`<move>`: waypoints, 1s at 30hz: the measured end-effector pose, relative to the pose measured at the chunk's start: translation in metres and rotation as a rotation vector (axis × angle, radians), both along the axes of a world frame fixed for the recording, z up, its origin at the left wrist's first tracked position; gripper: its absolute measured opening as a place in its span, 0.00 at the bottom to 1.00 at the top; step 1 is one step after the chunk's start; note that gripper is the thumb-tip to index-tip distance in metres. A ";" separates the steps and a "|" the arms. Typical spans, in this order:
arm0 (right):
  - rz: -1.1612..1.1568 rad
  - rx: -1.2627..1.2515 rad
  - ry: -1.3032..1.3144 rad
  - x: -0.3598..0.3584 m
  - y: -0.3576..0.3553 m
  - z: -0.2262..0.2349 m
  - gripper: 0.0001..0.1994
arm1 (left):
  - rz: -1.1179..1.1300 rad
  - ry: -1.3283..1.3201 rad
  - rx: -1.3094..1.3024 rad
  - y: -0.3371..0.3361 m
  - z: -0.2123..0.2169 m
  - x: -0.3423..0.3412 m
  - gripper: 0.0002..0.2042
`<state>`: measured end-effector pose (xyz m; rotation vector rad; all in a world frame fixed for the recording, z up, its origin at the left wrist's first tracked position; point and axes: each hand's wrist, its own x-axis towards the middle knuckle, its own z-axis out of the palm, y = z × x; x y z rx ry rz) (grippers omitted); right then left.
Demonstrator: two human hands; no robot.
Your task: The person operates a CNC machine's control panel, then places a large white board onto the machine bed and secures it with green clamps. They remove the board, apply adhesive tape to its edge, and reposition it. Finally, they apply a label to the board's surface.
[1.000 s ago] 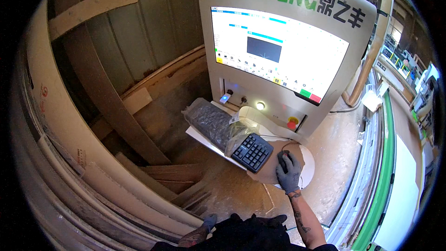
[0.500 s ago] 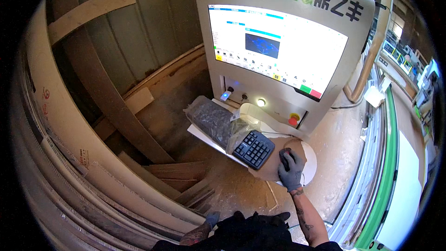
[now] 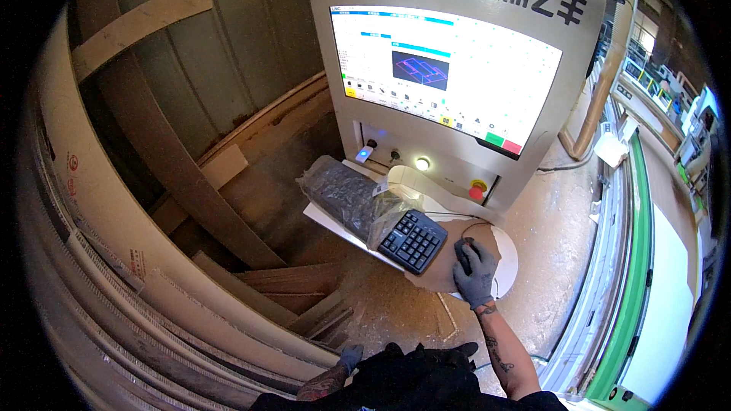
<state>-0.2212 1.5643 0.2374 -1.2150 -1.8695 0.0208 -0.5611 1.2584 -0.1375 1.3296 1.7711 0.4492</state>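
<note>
My right hand (image 3: 477, 274), in a grey glove, is closed over a black computer mouse (image 3: 462, 247). The mouse rests on a brown cardboard piece (image 3: 432, 280) on a white shelf (image 3: 509, 253). Just left of it lies a black keyboard (image 3: 413, 242), its longer part under a dusty clear plastic cover (image 3: 343, 194). Above them a lit screen (image 3: 502, 80) is set in a pale machine cabinet, with a small dark drawing window (image 3: 420, 70) on it. My left hand (image 3: 351, 358), also gloved, hangs low beside my body; its fingers cannot be made out.
Below the screen are a red emergency stop button (image 3: 477, 189), a lit round button (image 3: 422, 164) and a glowing USB stick (image 3: 365, 154). Tall boards (image 3: 99, 228) lean along the left. A long machine bed with a green edge (image 3: 636, 289) runs down the right.
The drawing in the screen's window has gone from blue lines to pink and purple outlines. My view has shifted slightly. My right hand stays on the mouse.
</note>
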 end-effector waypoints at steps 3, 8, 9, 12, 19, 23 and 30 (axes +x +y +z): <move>-0.001 -0.014 -0.007 -0.003 -0.001 0.003 0.24 | 0.117 -0.042 -0.076 0.002 0.011 0.001 0.18; -0.018 -0.042 -0.009 -0.004 -0.004 0.006 0.24 | 0.342 -0.155 -0.260 0.009 0.030 0.006 0.19; -0.010 -0.041 -0.006 -0.006 -0.004 0.008 0.24 | 0.303 -0.147 -0.209 0.006 0.029 0.002 0.21; -0.004 -0.038 -0.004 -0.009 -0.004 0.011 0.24 | 0.261 -0.145 -0.153 0.006 0.036 -0.001 0.24; -0.010 -0.002 0.005 -0.001 -0.003 0.007 0.24 | 0.359 -0.144 -0.292 0.016 0.077 0.014 0.23; 0.015 -0.015 -0.020 -0.010 -0.001 0.007 0.24 | 0.279 -0.079 -0.191 0.001 0.062 0.004 0.23; 0.006 0.008 -0.023 -0.002 -0.001 0.007 0.23 | 0.317 -0.129 -0.305 0.018 0.064 0.012 0.23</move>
